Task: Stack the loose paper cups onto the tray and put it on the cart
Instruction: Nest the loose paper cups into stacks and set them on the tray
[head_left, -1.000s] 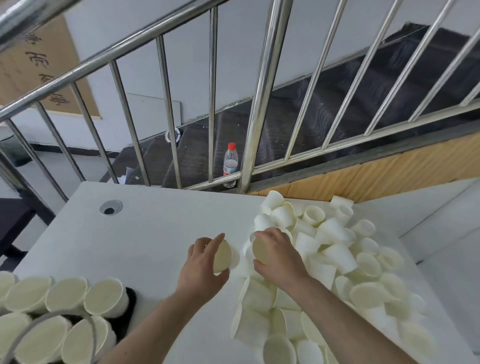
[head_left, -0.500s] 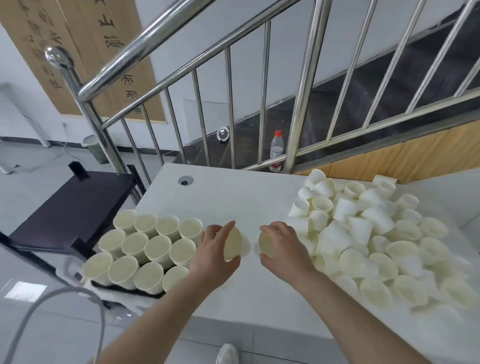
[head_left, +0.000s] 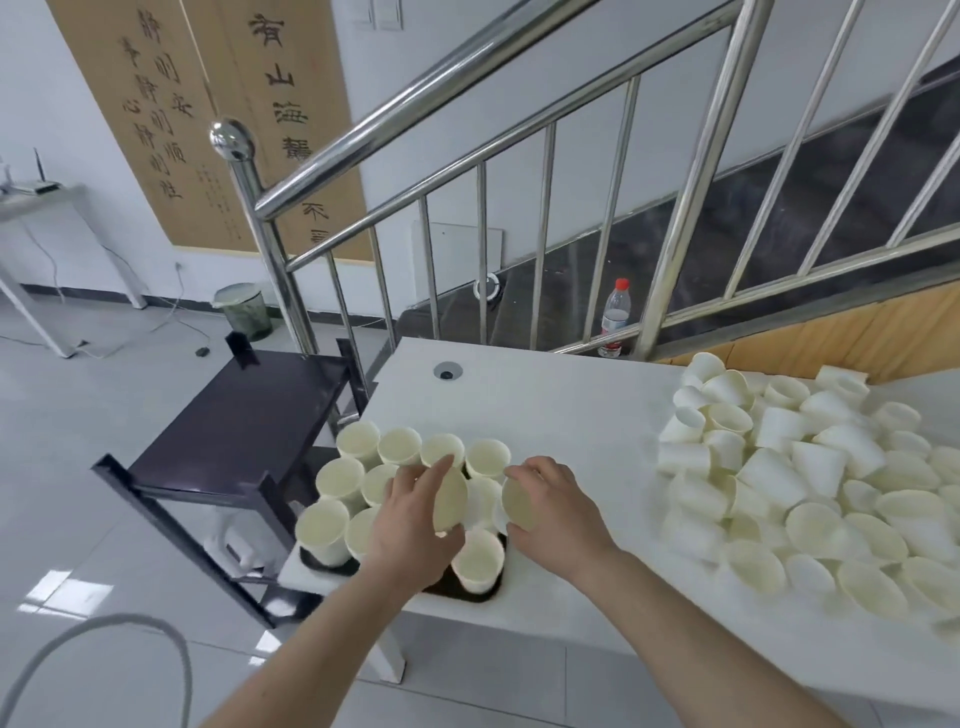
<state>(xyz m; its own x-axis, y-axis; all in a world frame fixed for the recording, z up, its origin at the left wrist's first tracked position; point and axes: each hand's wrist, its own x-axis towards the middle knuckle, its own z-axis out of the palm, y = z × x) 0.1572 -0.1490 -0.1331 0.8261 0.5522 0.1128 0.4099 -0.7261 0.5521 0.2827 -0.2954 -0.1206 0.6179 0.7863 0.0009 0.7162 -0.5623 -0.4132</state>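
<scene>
An office lobby: steel stair railing, calligraphy panels, tiled floor.

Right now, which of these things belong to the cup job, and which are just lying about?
Job: left hand and right hand, each holding a cup; upright cups on the tray; loose pile; cart; table.

Lying about: bottle, bin, railing, scrolls.
</scene>
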